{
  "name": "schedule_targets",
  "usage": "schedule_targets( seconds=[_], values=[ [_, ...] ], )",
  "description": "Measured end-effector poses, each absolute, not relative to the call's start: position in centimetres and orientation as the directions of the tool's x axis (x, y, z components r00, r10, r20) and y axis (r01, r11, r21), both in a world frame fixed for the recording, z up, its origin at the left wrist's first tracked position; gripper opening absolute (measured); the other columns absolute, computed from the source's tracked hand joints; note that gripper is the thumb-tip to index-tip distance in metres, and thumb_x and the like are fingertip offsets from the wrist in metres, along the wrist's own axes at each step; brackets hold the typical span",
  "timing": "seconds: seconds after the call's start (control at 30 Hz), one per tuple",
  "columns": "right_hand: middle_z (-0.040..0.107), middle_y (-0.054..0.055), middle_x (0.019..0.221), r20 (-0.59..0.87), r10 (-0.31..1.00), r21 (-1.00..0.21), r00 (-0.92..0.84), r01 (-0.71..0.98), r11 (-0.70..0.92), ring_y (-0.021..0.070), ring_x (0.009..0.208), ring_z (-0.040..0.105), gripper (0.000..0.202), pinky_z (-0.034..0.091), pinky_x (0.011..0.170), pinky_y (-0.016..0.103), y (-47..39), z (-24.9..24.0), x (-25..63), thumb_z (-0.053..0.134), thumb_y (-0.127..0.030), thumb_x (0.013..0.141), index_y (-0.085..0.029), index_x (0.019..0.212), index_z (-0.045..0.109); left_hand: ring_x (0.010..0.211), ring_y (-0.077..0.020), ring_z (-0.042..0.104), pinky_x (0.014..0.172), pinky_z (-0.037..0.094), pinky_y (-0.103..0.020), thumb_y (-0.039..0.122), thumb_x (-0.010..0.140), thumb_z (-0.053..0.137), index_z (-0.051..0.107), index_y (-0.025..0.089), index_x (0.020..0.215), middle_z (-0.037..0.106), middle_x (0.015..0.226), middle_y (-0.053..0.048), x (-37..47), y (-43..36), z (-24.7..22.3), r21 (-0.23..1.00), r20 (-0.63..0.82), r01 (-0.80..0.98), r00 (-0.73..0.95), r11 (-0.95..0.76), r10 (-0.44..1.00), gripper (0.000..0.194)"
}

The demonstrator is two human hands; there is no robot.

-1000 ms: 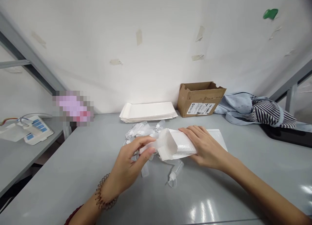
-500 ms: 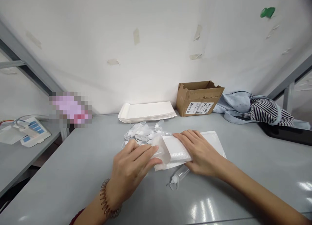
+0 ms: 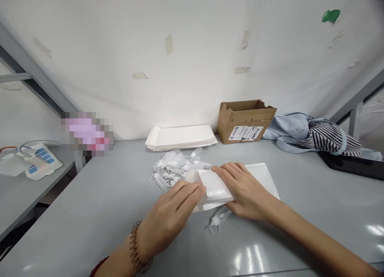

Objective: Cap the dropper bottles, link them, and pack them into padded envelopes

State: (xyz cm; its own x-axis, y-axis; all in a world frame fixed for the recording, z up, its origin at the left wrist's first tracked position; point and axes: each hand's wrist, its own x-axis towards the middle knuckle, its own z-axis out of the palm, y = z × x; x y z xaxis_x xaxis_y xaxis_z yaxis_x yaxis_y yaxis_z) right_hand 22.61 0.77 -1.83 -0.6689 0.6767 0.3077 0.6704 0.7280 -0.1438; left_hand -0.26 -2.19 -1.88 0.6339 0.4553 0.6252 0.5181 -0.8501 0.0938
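Note:
A white bubble mailer (image 3: 214, 185) lies on the grey table, its flap end facing left. My right hand (image 3: 240, 189) grips the mailer across its middle, thumb at the near edge and fingers over the top. My left hand (image 3: 177, 207) is closed on the flap at the left end, its fingers together and its thumb hidden. Just behind my left hand is a pile of clear plastic tubes (image 3: 172, 167) with white caps and loops. One more capped tube (image 3: 217, 220) rests on the near side, partly under the mailer.
A stack of white mailers (image 3: 183, 137) lies against the wall. Right of it stands an open cardboard box (image 3: 247, 121) with a label. Blue and striped cloth (image 3: 333, 137) lies over a black object (image 3: 354, 165). A white device (image 3: 45, 163) sits on the left side table.
My left hand has moved slightly right and folded over the flap, its fingers now pressed on the mailer's end. My right hand keeps its hold, nearly still.

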Motion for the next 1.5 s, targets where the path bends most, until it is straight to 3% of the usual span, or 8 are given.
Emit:
schedule_targets(
  seconds=[0.13, 0.33, 0.83, 1.0, 1.17, 1.23, 1.37, 1.5],
  values=[
    [0.056, 0.015, 0.105, 0.334, 0.673, -0.157, -0.66, 0.665, 0.73, 0.0299, 0.094, 0.05, 0.058, 0.038, 0.081, 0.044, 0.8, -1.7, 22.8, 0.054, -0.015, 0.068, -0.012, 0.124, 0.041, 0.104, -0.0179, 0.056, 0.089, 0.05, -0.032, -0.002, 0.085, 0.048, 0.053, 0.015, 0.115, 0.062, 0.108, -0.01, 0.3, -2.6, -1.7, 0.326, 0.647, 0.468, 0.522, -0.821, 0.555, 0.035],
    [0.056, 0.015, 0.105, 0.338, 0.7, -0.171, -0.629, 0.691, 0.703, 0.0293, 0.093, 0.05, 0.057, 0.038, 0.081, 0.043, 0.9, -1.3, 23.1, 0.055, -0.015, 0.068, -0.012, 0.123, 0.041, 0.086, -0.0152, 0.061, 0.077, 0.052, -0.027, 0.002, 0.083, 0.055, 0.06, 0.016, 0.095, 0.064, 0.091, -0.006, 0.0, -2.1, -1.2, 0.368, 0.724, 0.554, 0.333, -0.747, 0.604, 0.019],
    [0.057, 0.016, 0.102, 0.318, 0.622, -0.083, -0.715, 0.633, 0.77, 0.0295, 0.091, 0.049, 0.056, 0.038, 0.077, 0.044, -0.5, -1.8, 21.4, 0.05, -0.014, 0.068, -0.008, 0.124, 0.042, 0.048, -0.0094, 0.039, 0.043, 0.032, -0.021, -0.003, 0.075, 0.036, 0.044, 0.017, 0.055, 0.048, 0.054, 0.001, 1.5, -3.1, -2.1, 0.508, 0.456, 0.431, 0.601, -0.746, 0.657, 0.029],
    [0.056, 0.015, 0.1, 0.267, 0.633, -0.083, -0.727, 0.637, 0.767, 0.0292, 0.091, 0.049, 0.055, 0.038, 0.079, 0.044, -0.2, -1.4, 21.8, 0.051, -0.016, 0.068, -0.008, 0.122, 0.044, 0.061, -0.0127, 0.053, 0.053, 0.044, -0.022, 0.0, 0.077, 0.038, 0.052, 0.016, 0.066, 0.059, 0.068, -0.003, 1.2, -3.3, -1.2, 0.531, 0.396, 0.385, 0.674, -0.755, 0.623, 0.024],
    [0.054, 0.018, 0.107, 0.329, 0.685, -0.106, -0.651, 0.695, 0.711, 0.0316, 0.096, 0.048, 0.063, 0.037, 0.084, 0.048, 0.7, -0.6, 23.3, 0.054, -0.023, 0.068, -0.007, 0.127, 0.04, 0.082, -0.0162, 0.064, 0.073, 0.054, -0.027, 0.013, 0.084, 0.051, 0.06, 0.017, 0.101, 0.066, 0.095, -0.007, 0.1, -2.6, -0.4, 0.581, 0.641, 0.533, 0.166, -0.615, 0.749, 0.02],
    [0.054, 0.018, 0.11, 0.346, 0.694, -0.11, -0.631, 0.708, 0.698, 0.0323, 0.097, 0.048, 0.068, 0.037, 0.085, 0.049, 0.8, -0.5, 23.5, 0.055, -0.024, 0.068, -0.007, 0.131, 0.037, 0.072, -0.0154, 0.064, 0.06, 0.054, -0.025, 0.025, 0.084, 0.055, 0.061, 0.017, 0.097, 0.067, 0.091, -0.006, -0.1, -2.2, -0.4, 0.724, 0.487, 0.535, 0.052, -0.436, 0.872, 0.016],
    [0.052, 0.021, 0.119, 0.371, 0.638, -0.064, -0.675, 0.666, 0.743, 0.0344, 0.107, 0.048, 0.071, 0.038, 0.089, 0.052, 0.5, -1.0, 22.9, 0.054, -0.025, 0.071, -0.005, 0.135, 0.033, 0.045, -0.011, 0.054, 0.043, 0.044, -0.02, 0.035, 0.087, 0.047, 0.053, 0.017, 0.06, 0.057, 0.051, 0.001, 0.3, -1.7, -0.5, 0.886, -0.011, 0.445, 0.302, -0.13, 0.953, 0.033],
    [0.053, 0.024, 0.124, 0.495, 0.446, 0.123, -0.745, 0.569, 0.813, 0.0338, 0.118, 0.046, 0.048, 0.041, 0.091, 0.049, -0.1, -2.1, 21.9, 0.044, -0.016, 0.083, -0.001, 0.128, 0.043, 0.044, -0.0103, 0.051, 0.045, 0.041, -0.02, 0.034, 0.087, 0.045, 0.045, 0.018, 0.055, 0.053, 0.047, 0.003, 0.9, -1.9, -0.6, 0.924, -0.128, 0.382, 0.258, 0.02, 0.958, 0.036]
  ],
)
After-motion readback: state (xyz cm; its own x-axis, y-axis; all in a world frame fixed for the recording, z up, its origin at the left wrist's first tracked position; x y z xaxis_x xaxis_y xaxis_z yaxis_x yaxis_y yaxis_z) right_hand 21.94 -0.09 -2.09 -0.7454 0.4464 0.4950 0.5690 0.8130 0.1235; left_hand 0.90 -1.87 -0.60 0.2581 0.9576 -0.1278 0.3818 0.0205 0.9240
